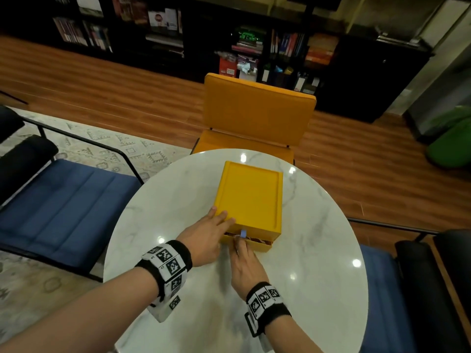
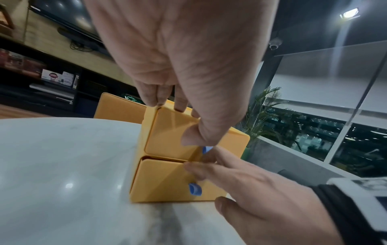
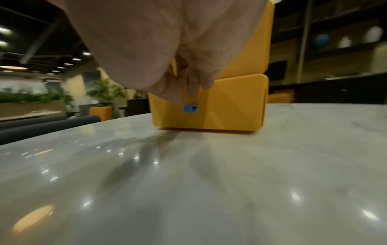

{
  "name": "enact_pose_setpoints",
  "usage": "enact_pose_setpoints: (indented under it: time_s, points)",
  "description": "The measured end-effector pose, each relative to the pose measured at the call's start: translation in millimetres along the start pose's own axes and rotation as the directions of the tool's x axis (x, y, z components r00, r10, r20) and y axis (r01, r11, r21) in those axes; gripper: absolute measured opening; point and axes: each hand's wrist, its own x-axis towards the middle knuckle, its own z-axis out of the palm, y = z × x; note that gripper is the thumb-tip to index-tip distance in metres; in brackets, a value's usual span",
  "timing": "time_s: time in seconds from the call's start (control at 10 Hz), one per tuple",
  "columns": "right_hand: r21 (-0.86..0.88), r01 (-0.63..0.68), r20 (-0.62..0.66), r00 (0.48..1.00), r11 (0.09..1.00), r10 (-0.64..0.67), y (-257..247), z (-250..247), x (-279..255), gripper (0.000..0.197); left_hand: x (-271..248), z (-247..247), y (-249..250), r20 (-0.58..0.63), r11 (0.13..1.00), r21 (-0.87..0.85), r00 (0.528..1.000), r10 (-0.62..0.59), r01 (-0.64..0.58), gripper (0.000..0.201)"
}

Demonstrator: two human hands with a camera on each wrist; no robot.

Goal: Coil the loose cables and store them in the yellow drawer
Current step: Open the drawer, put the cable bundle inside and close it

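Note:
A yellow two-drawer unit [image 1: 249, 192] stands in the middle of the round white marble table [image 1: 165, 212]. Its lower drawer [image 1: 257, 247] sticks out a little, and something brownish shows in the gap; I cannot tell what it is. My left hand [image 1: 216, 220] rests on the unit's near left top corner, fingers flat, thumb on the upper drawer front [image 2: 171, 132]. My right hand [image 1: 240, 247] touches the lower drawer front [image 2: 163, 179] with extended fingers, just above its blue tab [image 3: 189, 108]. The upper blue tab [image 1: 243, 233] shows beside those fingers. No loose cables lie on the table.
A yellow chair [image 1: 257, 110] stands behind the table. Blue cushioned chairs sit at the left [image 1: 63, 200] and right [image 1: 382, 301]. Beyond are wooden floor and dark bookshelves [image 1: 254, 47].

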Motion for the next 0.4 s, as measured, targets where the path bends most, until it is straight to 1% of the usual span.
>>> enact_pose_setpoints:
  time_s: [0.1, 0.2, 0.3, 0.4]
  points:
    - [0.074, -0.009, 0.016, 1.0, 0.997, 0.008, 9.1, 7.1, 11.3, 0.052, -2.4, -6.4, 2.2, -0.002, 1.0, 0.021, 1.0, 0.003, -0.003, 0.079]
    - [0.236, 0.002, 0.033, 0.999, 0.972, -0.01, 12.6, 11.4, 5.2, 0.054, -3.1, -11.8, 6.1, 0.002, 1.0, 0.0, 1.0, -0.02, 0.02, 0.078]
    - [0.503, 0.017, -0.061, 0.998, 0.864, 0.016, 13.2, 3.2, -21.5, 0.046, -1.4, -15.8, 8.6, -0.024, 1.0, -0.004, 1.0, -0.02, 0.02, 0.075]
    - [0.672, -0.052, -0.004, 0.997, 0.738, 0.074, 17.7, 13.6, -63.9, 0.041, -13.3, -8.7, 1.5, -0.107, 0.977, -0.205, 0.991, -0.078, 0.055, 0.076]
